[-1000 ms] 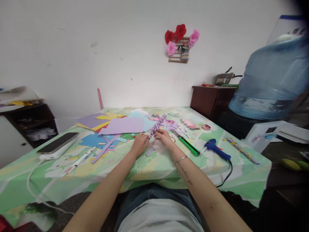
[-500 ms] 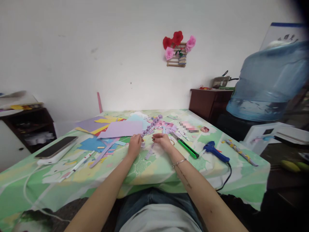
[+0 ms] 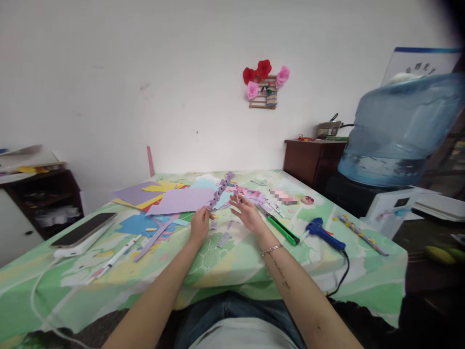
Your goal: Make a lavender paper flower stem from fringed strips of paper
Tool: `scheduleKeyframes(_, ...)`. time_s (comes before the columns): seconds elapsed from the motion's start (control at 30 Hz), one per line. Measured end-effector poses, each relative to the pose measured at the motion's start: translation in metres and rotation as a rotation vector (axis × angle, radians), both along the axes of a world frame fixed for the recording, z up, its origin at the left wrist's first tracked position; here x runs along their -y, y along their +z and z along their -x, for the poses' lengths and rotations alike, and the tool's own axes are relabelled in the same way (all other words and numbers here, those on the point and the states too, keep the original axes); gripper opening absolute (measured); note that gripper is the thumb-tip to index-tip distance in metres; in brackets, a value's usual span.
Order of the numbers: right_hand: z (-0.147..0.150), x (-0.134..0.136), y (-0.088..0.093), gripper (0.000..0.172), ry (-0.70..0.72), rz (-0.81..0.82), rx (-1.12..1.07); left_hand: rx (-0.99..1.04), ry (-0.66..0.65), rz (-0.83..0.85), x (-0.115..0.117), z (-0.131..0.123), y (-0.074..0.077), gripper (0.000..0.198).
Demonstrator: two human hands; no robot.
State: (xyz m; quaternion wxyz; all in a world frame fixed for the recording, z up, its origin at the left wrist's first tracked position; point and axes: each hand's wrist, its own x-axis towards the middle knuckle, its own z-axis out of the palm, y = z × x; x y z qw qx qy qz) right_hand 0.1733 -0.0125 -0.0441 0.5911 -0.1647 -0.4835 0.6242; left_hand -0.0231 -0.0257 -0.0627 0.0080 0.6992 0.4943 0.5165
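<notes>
My left hand point(image 3: 201, 224) is closed around the lower end of a lavender paper-wrapped stick with dark spots point(image 3: 221, 190), which slants up and away to the right. Just right of it, my right hand point(image 3: 247, 213) has its fingers apart, near a pile of pink and lavender paper strips point(image 3: 254, 196). A tiny lavender bit shows at its fingertips, too small to tell whether it is held. Small lavender scraps point(image 3: 225, 238) lie on the cloth between the hands. A sheet of lavender paper point(image 3: 178, 201) is left of the stick.
A green utility knife point(image 3: 283, 230), a blue glue gun point(image 3: 327, 233) with a black cord and a yellow-and-lavender wrapped stick point(image 3: 363, 235) lie to the right. Blue paper point(image 3: 135, 225), white pens point(image 3: 118, 256) and a phone point(image 3: 85, 229) on a white box are at left.
The spotted stick is tilted more steeply upward in my left hand. My right hand has spread its fingers and lifted slightly away. The camera view has tipped up a little.
</notes>
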Motion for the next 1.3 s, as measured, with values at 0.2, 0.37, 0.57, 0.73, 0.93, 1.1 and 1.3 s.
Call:
scheduleKeyframes(0.2, 0.006, 0.002, -0.004, 0.033, -0.11, 0.07, 0.194, -0.041, 0.012, -0.004, 0.003, -0.003, 0.003, 0.028)
scheduleKeyframes(0.37, 0.02, 0.002, 0.002, 0.036, -0.106, -0.004, 0.257, -0.103, 0.046, -0.016, 0.005, -0.009, 0.006, 0.029)
scheduleKeyframes(0.57, 0.018, -0.021, 0.026, 0.031, -0.165, 0.069, 0.161, -0.192, 0.068, 0.012, -0.011, -0.018, 0.012, 0.025)
scheduleKeyframes(0.73, 0.0, -0.04, 0.046, 0.024, -0.255, 0.105, 0.196, -0.428, 0.148, -0.074, -0.028, -0.038, 0.02, 0.025)
scheduleKeyframes(0.93, -0.03, -0.071, 0.061, 0.019, -0.354, 0.158, 0.248, -0.497, 0.098, -0.136, -0.059, -0.074, 0.037, 0.023)
scheduleKeyframes(1.1, -0.068, -0.122, 0.077, 0.013, -0.471, 0.185, 0.362, -0.428, -0.051, -0.038, -0.08, -0.081, 0.037, 0.019)
scheduleKeyframes(1.3, -0.107, -0.222, 0.067, 0.008, -0.55, 0.35, 0.633, -0.46, -0.154, -0.033, -0.079, -0.045, 0.01, 0.023)
